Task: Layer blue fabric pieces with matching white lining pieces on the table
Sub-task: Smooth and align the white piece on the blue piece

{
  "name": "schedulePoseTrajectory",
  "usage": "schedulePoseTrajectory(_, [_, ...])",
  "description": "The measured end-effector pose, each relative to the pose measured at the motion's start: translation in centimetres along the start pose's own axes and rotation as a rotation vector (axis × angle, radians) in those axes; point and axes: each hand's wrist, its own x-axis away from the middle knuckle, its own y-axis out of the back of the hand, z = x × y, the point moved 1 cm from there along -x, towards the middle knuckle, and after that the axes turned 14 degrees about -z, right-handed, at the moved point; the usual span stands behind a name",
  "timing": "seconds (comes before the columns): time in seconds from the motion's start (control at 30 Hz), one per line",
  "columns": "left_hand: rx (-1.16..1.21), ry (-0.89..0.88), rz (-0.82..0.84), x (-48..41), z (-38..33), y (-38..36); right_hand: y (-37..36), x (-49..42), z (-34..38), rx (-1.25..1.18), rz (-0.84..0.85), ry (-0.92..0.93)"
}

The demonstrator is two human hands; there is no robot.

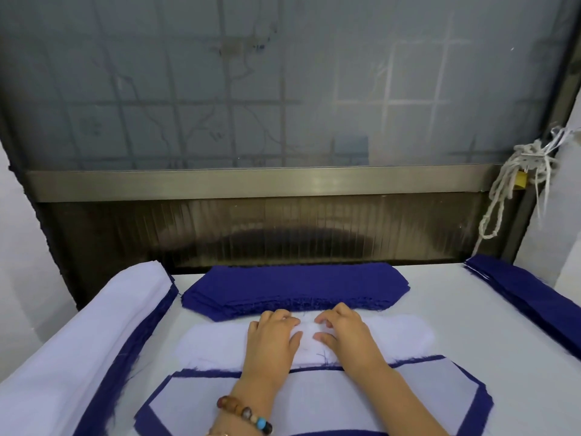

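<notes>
Both hands rest side by side on the middle of the stack of white, elongated lining pieces (405,333). The left hand (273,336), which wears a beaded bracelet (246,415) at the wrist, and the right hand (345,335) have their fingers curled down at the stack's far edge and their thumbs pointing toward each other. Whether a top sheet is actually caught between fingers and thumb cannot be told.

Just beyond the white stack, almost touching its far edge, lies the thick pile of dark blue fabric pieces with clipped corners (295,286). Its long axis runs left to right, parallel to the white stack. It lies straight ahead of the fingertips. Both hands are about equally near it, the right hand's fingertips perhaps slightly closer.

On the near side of the white stack is a blue piece already covered by a smaller white lining (393,394). To its left is a long heap of white cloth over blue (78,341), and well off to its right another blue stack (528,294), all on the pale table (456,297).

Judging by this layout, one pairing is done. The next probably means lifting a single lining or reaching forward for a blue piece, and separating just one thin sheet looks like the fiddly part.
</notes>
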Motion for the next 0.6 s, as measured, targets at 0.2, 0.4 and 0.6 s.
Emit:
schedulePoseTrajectory(0.2, [-0.031, -0.034, 0.0, -0.3, -0.1, 0.0, -0.1, -0.1, 0.0, 0.002, -0.042, -0.017])
schedulePoseTrajectory(0.4, [0.008, 0.006, -0.049, -0.3, -0.5, 0.8, -0.1, 0.0, 0.2, 0.053, -0.064, -0.004])
schedulePoseTrajectory(0.6, [0.048, -0.03, -0.025, 0.1, -1.0, 1.1, 0.0, 0.1, 0.3, 0.13, -0.109, 0.069])
